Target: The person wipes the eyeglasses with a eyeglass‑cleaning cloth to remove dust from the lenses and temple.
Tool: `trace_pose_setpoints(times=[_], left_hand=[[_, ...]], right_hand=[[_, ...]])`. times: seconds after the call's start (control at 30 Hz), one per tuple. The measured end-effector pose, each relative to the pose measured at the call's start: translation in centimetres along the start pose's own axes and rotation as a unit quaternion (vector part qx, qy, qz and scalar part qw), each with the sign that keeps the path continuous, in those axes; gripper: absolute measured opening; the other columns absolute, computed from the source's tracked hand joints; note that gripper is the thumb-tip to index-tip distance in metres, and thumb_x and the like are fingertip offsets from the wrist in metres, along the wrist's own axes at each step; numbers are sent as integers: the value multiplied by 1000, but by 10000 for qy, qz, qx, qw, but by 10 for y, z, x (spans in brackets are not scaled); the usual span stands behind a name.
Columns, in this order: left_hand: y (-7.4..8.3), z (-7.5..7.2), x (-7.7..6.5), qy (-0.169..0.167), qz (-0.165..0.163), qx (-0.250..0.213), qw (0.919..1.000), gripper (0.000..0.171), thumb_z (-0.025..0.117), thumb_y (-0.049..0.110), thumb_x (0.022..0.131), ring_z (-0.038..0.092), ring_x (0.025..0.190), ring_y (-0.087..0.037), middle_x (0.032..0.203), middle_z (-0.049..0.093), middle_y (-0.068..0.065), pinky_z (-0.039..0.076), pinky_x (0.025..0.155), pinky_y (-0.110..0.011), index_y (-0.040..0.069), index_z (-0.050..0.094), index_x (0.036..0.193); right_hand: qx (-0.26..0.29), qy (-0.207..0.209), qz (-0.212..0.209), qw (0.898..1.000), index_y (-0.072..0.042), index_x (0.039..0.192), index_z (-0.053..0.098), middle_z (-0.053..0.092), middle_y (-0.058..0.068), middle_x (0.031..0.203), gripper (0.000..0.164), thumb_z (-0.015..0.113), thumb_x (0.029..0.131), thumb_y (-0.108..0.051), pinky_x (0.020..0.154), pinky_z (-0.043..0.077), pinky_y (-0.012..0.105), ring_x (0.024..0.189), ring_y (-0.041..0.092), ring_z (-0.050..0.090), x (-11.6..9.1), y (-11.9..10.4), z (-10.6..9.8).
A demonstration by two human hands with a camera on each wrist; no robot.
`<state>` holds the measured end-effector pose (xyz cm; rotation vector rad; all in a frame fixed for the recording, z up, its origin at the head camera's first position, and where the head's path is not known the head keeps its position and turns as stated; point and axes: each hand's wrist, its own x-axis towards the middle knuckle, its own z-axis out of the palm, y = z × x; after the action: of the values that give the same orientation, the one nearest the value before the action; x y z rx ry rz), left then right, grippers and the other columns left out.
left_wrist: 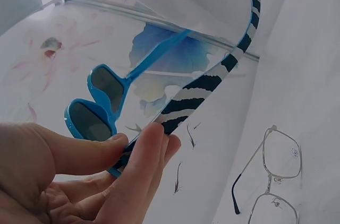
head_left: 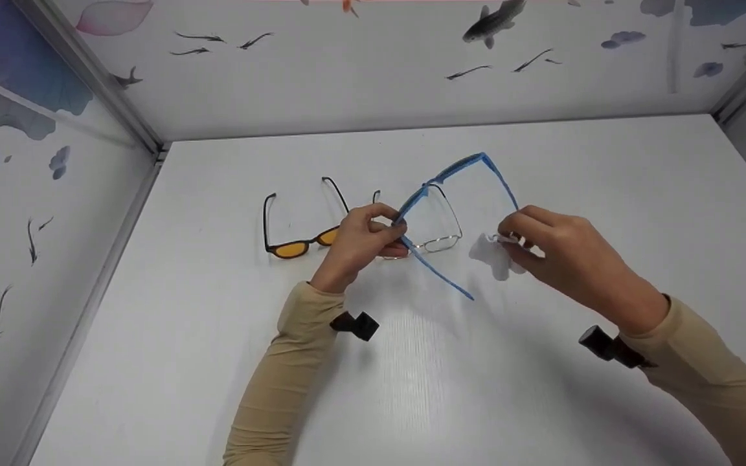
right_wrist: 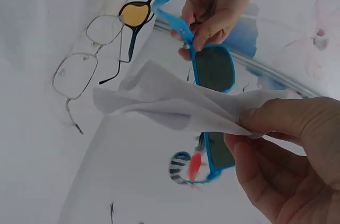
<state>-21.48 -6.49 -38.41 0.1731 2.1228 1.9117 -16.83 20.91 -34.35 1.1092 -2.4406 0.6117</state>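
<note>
My left hand (head_left: 363,243) pinches a pair of blue sunglasses (head_left: 456,169) at one corner of the frame, by the hinge. Both temples are unfolded, and the dark lenses (right_wrist: 215,69) face the right wrist camera. Black and white zebra stripes mark one temple (left_wrist: 199,88) in the left wrist view. Between thumb and fingers, my right hand (head_left: 567,259) holds a thin white cloth (right_wrist: 164,102), which hangs in folds. That hand is beside the far temple's tip in the head view, and the cloth partly covers the sunglasses in the right wrist view.
Black-framed glasses with orange lenses (head_left: 291,250) lie on the white table (head_left: 185,362), left of the sunglasses. Thin metal-framed glasses (head_left: 443,244) lie behind my left hand, partly hidden. Patterned panels (head_left: 373,71) stand along the table's back and left edges.
</note>
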Motion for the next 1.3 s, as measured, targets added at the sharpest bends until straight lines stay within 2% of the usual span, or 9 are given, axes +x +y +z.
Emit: trace_pose_setpoints(times=[0.2, 0.33, 0.5, 0.63, 0.9, 1.1, 1.3], left_hand=[[3, 6, -2, -19, 0, -121, 9999, 18, 59, -2, 93, 71, 76, -24, 88, 70, -21, 56, 74, -31, -7, 61, 110], [5, 9, -2, 55, -97, -182, 9998, 17, 59, -3, 93, 71, 78, -24, 89, 70, -19, 56, 74, -30, -5, 61, 110], [5, 10, -2, 143, -78, -328, 9993, 16, 59, -3, 93, 71, 76, -23, 89, 70, -19, 56, 74, -30, -5, 61, 109], [4, 13, -3, 88, 28, -441, 9990, 14, 60, -4, 93, 71, 74, -23, 87, 69, -19, 56, 73, -31, -6, 61, 107], [3, 22, -1, 45, 122, -388, 9992, 16, 60, -3, 92, 71, 74, -22, 85, 68, -18, 56, 72, -30, -10, 65, 106], [1, 32, 2, 13, 125, -46, 9999, 16, 59, 0, 94, 71, 75, -21, 87, 69, -17, 56, 72, -28, -11, 66, 103], [3, 40, 3, -1, 6, 357, 9994, 17, 57, 4, 97, 71, 73, -19, 83, 69, -13, 56, 69, -26, -9, 65, 105]], right_hand=[[427, -381, 258, 9980, -2, 95, 63, 69, 11, 91, 38, 80, 66, 17, 63, 57, 29, 77, 22, 69, -5, -15, 19], [778, -646, 389, 9941, -4, 96, 62, 69, 8, 89, 35, 77, 70, 16, 66, 57, 31, 77, 19, 69, -9, -16, 32], [1540, -775, 581, 9833, -5, 95, 60, 70, 5, 90, 31, 73, 75, 15, 67, 56, 28, 77, 16, 68, -11, -12, 41], [1884, -767, 823, 9756, -5, 96, 61, 71, 5, 92, 25, 70, 80, 12, 69, 56, 27, 80, 16, 69, -8, -11, 49], [2519, -263, 1296, 9587, -4, 100, 61, 69, 6, 99, 23, 65, 84, 11, 74, 55, 28, 88, 16, 69, 5, -11, 63], [2706, 261, 1526, 9501, -2, 102, 62, 69, 6, 98, 19, 63, 87, 9, 76, 56, 33, 88, 18, 69, 13, -8, 72], [2789, 735, 1753, 9413, 0, 102, 61, 70, 8, 98, 15, 62, 89, 7, 76, 55, 26, 88, 17, 68, 18, -6, 79]])
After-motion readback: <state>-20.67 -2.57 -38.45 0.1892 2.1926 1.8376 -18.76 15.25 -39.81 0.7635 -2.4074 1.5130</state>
